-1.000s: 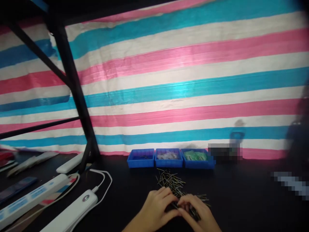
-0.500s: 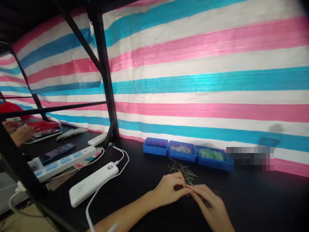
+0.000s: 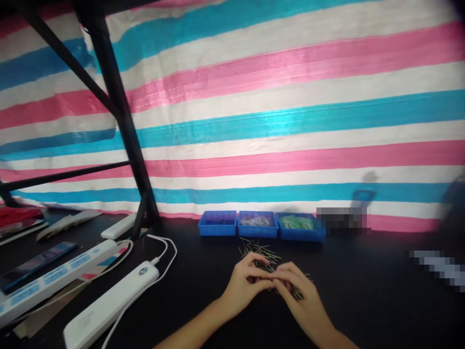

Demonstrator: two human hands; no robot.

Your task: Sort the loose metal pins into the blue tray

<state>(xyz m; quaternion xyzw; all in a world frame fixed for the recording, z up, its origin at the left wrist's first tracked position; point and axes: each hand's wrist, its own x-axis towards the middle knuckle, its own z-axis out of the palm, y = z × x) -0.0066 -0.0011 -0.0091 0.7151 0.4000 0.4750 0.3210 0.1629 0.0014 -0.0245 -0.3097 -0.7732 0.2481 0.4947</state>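
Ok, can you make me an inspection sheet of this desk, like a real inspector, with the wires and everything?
Surface: smooth black tabletop.
Things at hand: loose pile of thin, dull-gold sticks, partly hidden by the hands; behind it, three blue rectangular plastic trays in a row.
Clutter: long white plastic device, white power strip with blue sockets, dark flat phone, all toward the left.
Grip: left hand and right hand have fingertips close together; anything pinched is too small to tell.
Cables: white cable plugged into the device.
Surroundings: pink, blue and white striped sheet; black metal frame.
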